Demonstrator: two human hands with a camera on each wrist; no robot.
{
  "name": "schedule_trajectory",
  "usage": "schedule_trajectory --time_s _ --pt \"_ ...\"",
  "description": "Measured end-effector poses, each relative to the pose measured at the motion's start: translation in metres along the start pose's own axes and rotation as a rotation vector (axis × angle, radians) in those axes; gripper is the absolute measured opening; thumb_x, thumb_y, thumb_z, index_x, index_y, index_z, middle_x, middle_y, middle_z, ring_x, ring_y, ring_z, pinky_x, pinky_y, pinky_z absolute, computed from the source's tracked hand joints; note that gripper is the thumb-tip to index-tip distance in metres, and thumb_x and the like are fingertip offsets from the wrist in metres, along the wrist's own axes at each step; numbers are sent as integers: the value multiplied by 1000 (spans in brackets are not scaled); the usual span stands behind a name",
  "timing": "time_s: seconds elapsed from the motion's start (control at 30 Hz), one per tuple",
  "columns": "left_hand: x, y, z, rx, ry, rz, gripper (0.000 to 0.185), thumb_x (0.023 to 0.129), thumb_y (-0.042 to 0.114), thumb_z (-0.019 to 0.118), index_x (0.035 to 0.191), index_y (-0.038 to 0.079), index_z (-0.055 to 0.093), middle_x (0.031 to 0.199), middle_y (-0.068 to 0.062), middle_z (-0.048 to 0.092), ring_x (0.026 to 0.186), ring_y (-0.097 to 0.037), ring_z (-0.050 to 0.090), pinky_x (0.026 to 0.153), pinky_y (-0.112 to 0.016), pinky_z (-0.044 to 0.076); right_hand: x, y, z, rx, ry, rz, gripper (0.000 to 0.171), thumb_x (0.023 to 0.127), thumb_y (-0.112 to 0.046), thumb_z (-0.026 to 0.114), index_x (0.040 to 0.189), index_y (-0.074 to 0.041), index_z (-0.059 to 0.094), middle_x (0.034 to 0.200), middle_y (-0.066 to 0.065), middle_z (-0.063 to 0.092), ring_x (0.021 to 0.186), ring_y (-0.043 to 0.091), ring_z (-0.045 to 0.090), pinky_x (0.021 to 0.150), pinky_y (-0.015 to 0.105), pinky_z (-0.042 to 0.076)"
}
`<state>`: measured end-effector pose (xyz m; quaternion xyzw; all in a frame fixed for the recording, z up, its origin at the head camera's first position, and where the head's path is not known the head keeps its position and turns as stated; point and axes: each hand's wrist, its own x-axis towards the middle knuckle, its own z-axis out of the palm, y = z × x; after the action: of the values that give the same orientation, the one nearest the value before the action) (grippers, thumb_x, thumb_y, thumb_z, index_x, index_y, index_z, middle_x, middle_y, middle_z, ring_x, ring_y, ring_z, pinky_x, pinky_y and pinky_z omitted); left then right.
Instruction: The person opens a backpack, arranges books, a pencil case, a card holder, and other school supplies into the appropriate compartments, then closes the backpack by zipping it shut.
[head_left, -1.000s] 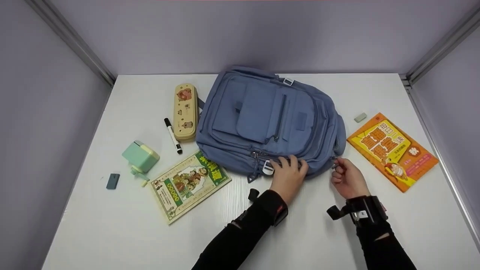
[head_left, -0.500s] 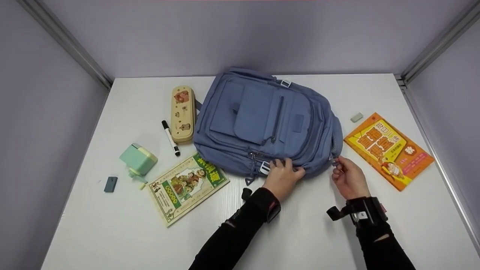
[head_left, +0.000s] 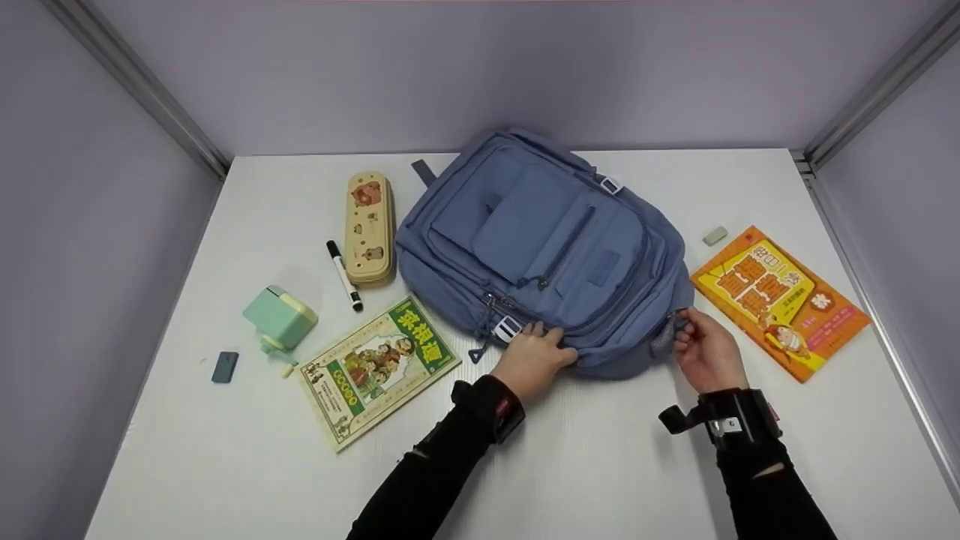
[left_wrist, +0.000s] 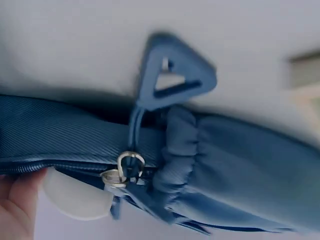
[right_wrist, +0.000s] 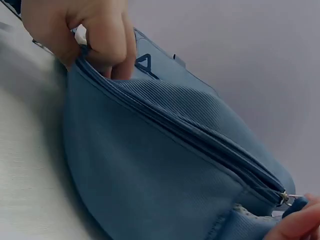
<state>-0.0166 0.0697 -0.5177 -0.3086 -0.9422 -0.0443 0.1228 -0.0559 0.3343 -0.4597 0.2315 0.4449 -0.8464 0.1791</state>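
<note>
A blue backpack (head_left: 570, 255) lies front side up on the white table, tilted at an angle. My left hand (head_left: 531, 367) grips its near edge beside a white buckle (head_left: 507, 328). In the right wrist view, that hand pinches the fabric next to the zipper, its thumb opposite the fingers. At the bag's right end, my right hand (head_left: 711, 352) pinches a zipper pull (right_wrist: 286, 198); the zipper line runs between both hands. A triangular blue pull tab (left_wrist: 149, 75) dangles from another zipper near the left hand, in the left wrist view.
Left of the bag lie a yellow pencil case (head_left: 369, 229), a black-and-white marker (head_left: 344, 276), a green pencil sharpener (head_left: 279, 316), a dark small block (head_left: 224, 367) and a comic book (head_left: 380, 371). On the right are an orange book (head_left: 780, 300) and a pale eraser (head_left: 715, 236).
The backpack has turned clockwise, its right end swinging nearer, exposing more of the comic book. My left hand has moved left with the near edge; my right hand has shifted slightly right, still pinching.
</note>
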Motion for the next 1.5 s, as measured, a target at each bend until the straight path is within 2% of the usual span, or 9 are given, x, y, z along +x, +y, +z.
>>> schedule_trajectory --time_s 0.37,0.53,0.63,0.83,1.03,1.13,1.23,1.37,1.5 --pt "-36 -57 -1 -208 62 -25 24 84 -1 58 90 15 75 119 -2 72 121 -29 66 109 -47 47 2 -6 -5 82 -9 25 40 106 -21 39 77 -8 63 68 -3 50 61 6 45 58 15 37" --pt "-45 -74 1 -199 125 -40 21 84 -3 58 83 13 73 117 -1 74 120 -27 67 109 -46 47 1 -3 -4 63 40 28 40 106 -21 41 76 -8 65 66 -3 49 60 6 45 58 15 38" --pt "-47 -72 -3 -167 100 -81 19 84 -2 60 87 13 72 121 -1 73 122 -26 66 108 -47 47 1 1 -3 19 34 14 40 106 -22 40 76 -10 64 66 -4 50 60 5 46 59 14 39" --pt "-32 -36 -40 -151 -85 -241 31 83 -1 61 111 11 69 127 -6 67 121 -26 62 107 -47 47 -3 6 -1 -54 37 0 41 107 -23 38 76 -13 64 65 -6 49 60 5 45 59 15 37" --pt "5 35 -63 -133 -177 -265 60 97 41 58 146 8 46 137 -6 61 120 -24 62 101 -39 52 -4 10 0 -70 38 18 42 108 -25 35 76 -15 62 64 -7 46 58 5 38 58 16 31" --pt "19 65 -51 -6 -131 -269 89 87 60 64 153 8 35 132 -3 61 111 -20 62 91 -35 54 -3 13 1 -89 29 14 42 108 -26 35 77 -16 61 64 -7 44 59 5 35 59 17 30" --pt "28 85 -31 166 -43 -299 99 74 70 70 147 8 45 119 1 62 100 -16 61 80 -32 52 -3 17 2 -121 22 3 41 108 -26 35 77 -16 60 64 -8 44 59 6 35 61 18 29" --pt "33 95 -8 375 64 -335 52 89 52 60 122 12 63 100 5 60 86 -11 55 68 -28 46 -2 19 2 -157 19 -9 41 108 -25 35 77 -16 60 65 -8 45 60 6 36 62 18 29" --pt "36 93 3 439 147 -340 19 95 30 48 99 18 62 86 6 55 76 -9 50 59 -25 42 -1 18 2 -157 17 -9 42 108 -24 35 76 -16 61 65 -8 45 60 5 37 62 18 30"
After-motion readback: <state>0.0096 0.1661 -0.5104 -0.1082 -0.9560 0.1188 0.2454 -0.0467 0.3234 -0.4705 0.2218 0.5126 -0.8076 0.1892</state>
